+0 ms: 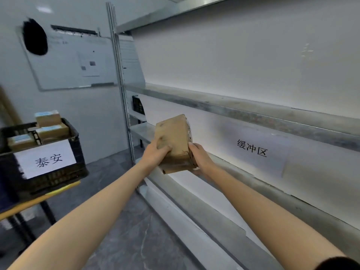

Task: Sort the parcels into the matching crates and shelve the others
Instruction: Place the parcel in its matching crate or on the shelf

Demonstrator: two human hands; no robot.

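Left hand (155,152) and right hand (198,154) grip a brown parcel (174,141) before the shelf (243,172) labelled 缓冲区 (251,148); best slid flat inward, left of that label.

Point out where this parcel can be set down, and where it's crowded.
The shelf is bare between the post and the parcel, and nothing stands along it under the sign. The upper shelf shows nothing on its visible strip. The crate on the left is crowded with boxes.
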